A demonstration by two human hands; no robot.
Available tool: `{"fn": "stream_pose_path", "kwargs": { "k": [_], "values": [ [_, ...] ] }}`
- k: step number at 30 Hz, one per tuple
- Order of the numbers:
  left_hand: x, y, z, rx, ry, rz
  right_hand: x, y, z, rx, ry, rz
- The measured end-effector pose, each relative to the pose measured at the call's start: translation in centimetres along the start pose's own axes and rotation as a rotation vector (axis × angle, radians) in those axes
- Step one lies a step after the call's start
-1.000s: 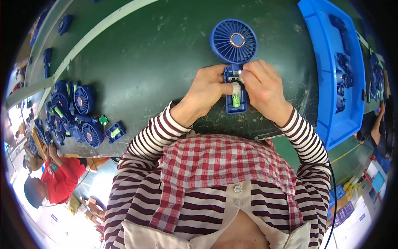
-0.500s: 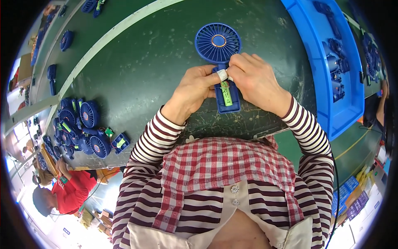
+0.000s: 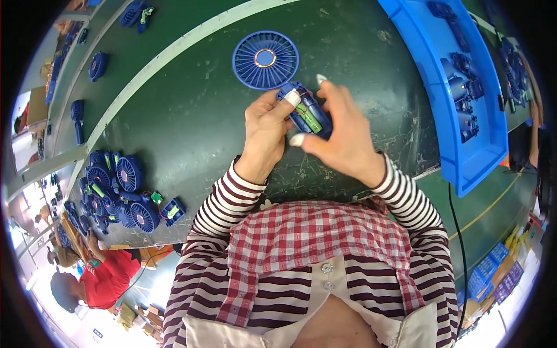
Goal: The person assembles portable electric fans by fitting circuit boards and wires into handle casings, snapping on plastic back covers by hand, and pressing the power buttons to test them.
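Note:
A blue handheld fan (image 3: 266, 60) is tilted over the green tabletop, its round slatted head up and to the left. Its handle is uncovered and shows a green battery cell (image 3: 308, 118) with thin wires near the neck. My left hand (image 3: 268, 124) grips the handle just below the head, its white-wrapped thumb pressed on the upper end of the handle. To the right, my right hand (image 3: 347, 127) has its fingers and thumb spread around the handle's side, slightly blurred. White coverings show on two of its tips. Nothing is visible between those fingers.
Several blue fans and opened handles (image 3: 119, 188) are heaped at the left. A blue plastic bin (image 3: 449, 133) with dark blue parts stands at the right. A pale rail (image 3: 139, 81) curves along the table's far left. A person in a red top (image 3: 113, 272) sits at lower left.
The fan has swung left at its head and now leans. My right hand has come off the neck, opened and dropped beside the handle. My left hand keeps its hold.

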State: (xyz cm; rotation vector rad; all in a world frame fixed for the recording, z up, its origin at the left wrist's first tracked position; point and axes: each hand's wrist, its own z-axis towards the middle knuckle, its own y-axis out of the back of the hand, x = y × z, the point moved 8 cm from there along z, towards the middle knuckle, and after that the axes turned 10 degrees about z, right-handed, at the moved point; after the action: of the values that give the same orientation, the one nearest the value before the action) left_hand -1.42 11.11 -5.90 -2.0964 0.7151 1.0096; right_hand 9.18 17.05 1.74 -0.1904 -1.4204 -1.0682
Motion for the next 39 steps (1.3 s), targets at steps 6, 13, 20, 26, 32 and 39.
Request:
{"fn": "stream_pose_path", "kwargs": {
  "k": [6,13,20,26,32,39],
  "values": [
    [-0.8,-0.5,-0.4,0.055,-0.067,-0.007,-2.6,-0.6,-0.8,-0.083,-0.115,0.205],
    [-1.2,-0.4,-1.1,0.088,-0.091,-0.028,-5.4,-2.8,-1.3,0.046,-0.641,0.886],
    [-1.8,-1.0,-1.6,0.166,-0.131,-0.051,-4.3,-2.7,-1.4,0.108,-0.627,0.939],
    [-2.5,-1.2,-1.9,0.216,-0.188,0.014,-3.6,-1.9,-1.2,0.089,-0.487,0.67],
    [-2.5,-1.5,-1.9,0.187,-0.193,-0.034,0.6,0.8,-0.6,-0.107,0.126,0.356],
    [-1.2,-0.7,-1.5,0.083,-0.103,-0.013,3.0,1.2,-1.5,-0.203,0.496,-0.118]
  ]
}}
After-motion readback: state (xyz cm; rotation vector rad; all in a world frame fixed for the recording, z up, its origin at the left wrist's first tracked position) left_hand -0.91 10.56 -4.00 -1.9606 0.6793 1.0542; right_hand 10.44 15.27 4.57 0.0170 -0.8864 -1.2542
